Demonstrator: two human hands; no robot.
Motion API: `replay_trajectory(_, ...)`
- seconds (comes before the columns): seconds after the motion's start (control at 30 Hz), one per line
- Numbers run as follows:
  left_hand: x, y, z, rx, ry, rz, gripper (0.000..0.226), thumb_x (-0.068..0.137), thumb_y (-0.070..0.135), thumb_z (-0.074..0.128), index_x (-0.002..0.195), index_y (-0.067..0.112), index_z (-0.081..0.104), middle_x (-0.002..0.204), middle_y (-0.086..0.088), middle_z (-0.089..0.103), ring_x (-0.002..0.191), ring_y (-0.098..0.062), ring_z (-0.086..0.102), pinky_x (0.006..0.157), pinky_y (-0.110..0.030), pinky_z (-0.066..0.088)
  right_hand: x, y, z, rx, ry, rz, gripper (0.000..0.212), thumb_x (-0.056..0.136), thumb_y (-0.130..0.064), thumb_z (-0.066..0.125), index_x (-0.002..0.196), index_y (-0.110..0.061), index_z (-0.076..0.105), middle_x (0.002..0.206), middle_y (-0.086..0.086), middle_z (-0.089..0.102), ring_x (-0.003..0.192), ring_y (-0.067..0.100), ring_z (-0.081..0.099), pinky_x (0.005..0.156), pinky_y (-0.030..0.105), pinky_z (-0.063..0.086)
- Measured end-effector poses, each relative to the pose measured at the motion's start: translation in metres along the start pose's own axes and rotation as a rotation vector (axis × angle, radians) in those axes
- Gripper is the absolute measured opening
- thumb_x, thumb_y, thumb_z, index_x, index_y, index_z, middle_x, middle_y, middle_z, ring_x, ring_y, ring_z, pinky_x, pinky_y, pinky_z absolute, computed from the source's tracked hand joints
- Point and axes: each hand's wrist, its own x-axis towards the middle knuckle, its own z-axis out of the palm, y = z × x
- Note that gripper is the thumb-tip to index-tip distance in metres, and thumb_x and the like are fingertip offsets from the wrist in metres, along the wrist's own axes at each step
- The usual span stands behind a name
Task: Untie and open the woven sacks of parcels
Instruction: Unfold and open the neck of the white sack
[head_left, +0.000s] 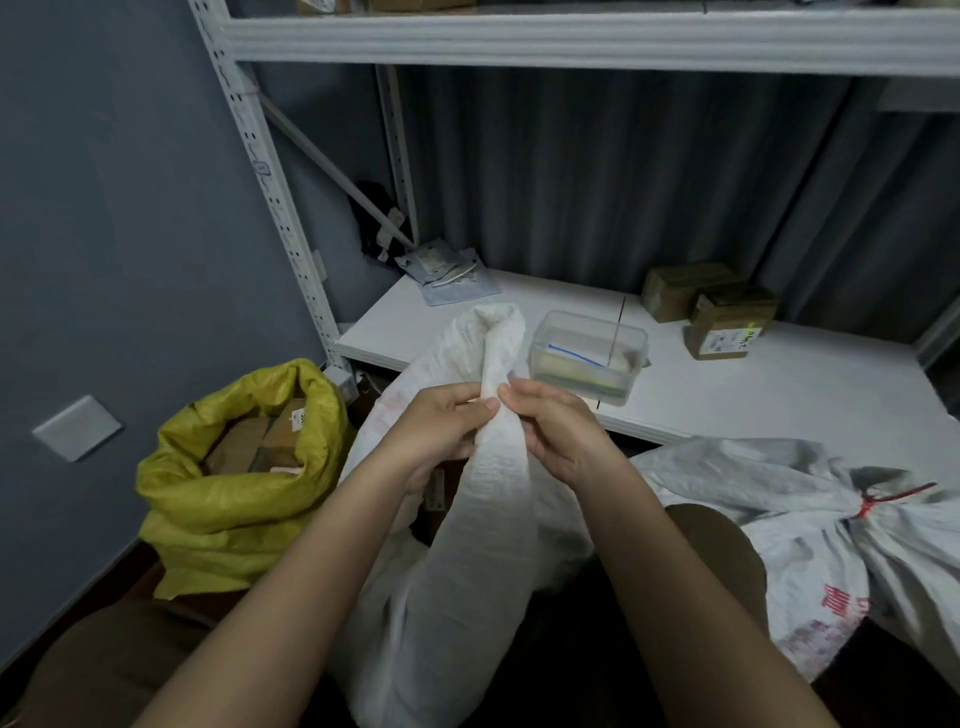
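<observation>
The white woven sack (483, 519) stands right in front of me, its gathered neck rising up between my hands and flopping over above them. My left hand (441, 431) pinches the twisted neck from the left, fingers curled onto the cloth; my right hand (556, 431) pinches it from the right at the same height, fingertips nearly meeting. To the left, the yellow sack (228, 493) sits open with cardboard parcels showing inside. To the right lies another white sack (779, 519), its neck bound by a red tie (872, 501). Beyond, a clear plastic box (589, 356) rests on the white shelf (753, 395).
</observation>
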Motion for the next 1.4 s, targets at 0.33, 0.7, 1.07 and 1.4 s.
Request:
replay_trajectory(0.33, 0.007, -0.002, 0.011, -0.111, 0.197, 0.037, 0.026, 0.089, -0.011, 0.048, 0.106, -0.002, 0.064, 0.065, -0.006, 0.062, 0.033, -0.001, 0.049, 0.033, -0.01, 0.033, -0.006, 0.026, -0.01, -0.651, 0.251, -0.475, 0.013, 0.09, -0.018, 0.063, 0.098, -0.019, 0.073, 0.087, -0.017, 0.067, 0.081, -0.01, 0.06, 0.081, 0.012, 0.046)
replay_trajectory(0.7, 0.01, -0.005, 0.011, -0.13, 0.101, 0.024, 0.018, 0.098, 0.017, 0.049, 0.103, 0.016, 0.066, 0.072, 0.005, 0.072, 0.059, -0.004, 0.066, 0.05, -0.016, 0.048, -0.016, 0.046, 0.004, -0.271, 0.157, -0.352, 0.019, 0.094, -0.006, 0.054, 0.098, -0.011, 0.071, 0.096, 0.007, 0.072, 0.094, 0.018, 0.067, 0.087, 0.029, 0.053)
replay_trajectory(1.07, 0.01, -0.006, 0.012, -0.44, -0.04, 0.013, 0.037, 0.101, 0.009, 0.03, 0.131, 0.005, 0.051, 0.115, -0.014, 0.064, 0.102, -0.021, 0.064, 0.09, -0.029, 0.05, -0.015, 0.056, 0.014, -0.866, 0.415, -0.807, 0.023, 0.085, -0.023, 0.061, 0.102, -0.013, 0.074, 0.097, 0.001, 0.072, 0.093, 0.017, 0.062, 0.088, 0.03, 0.046)
replay_trajectory(1.4, 0.001, -0.019, 0.001, -0.145, -0.045, 0.074, 0.029, 0.095, 0.006, 0.049, 0.122, 0.008, 0.06, 0.11, -0.011, 0.07, 0.102, -0.024, 0.067, 0.089, -0.033, 0.053, -0.011, 0.03, 0.005, -0.021, 0.142, -0.141, 0.013, 0.087, 0.007, 0.06, 0.097, -0.001, 0.06, 0.07, 0.009, 0.064, 0.051, 0.008, 0.061, 0.047, 0.017, 0.047)
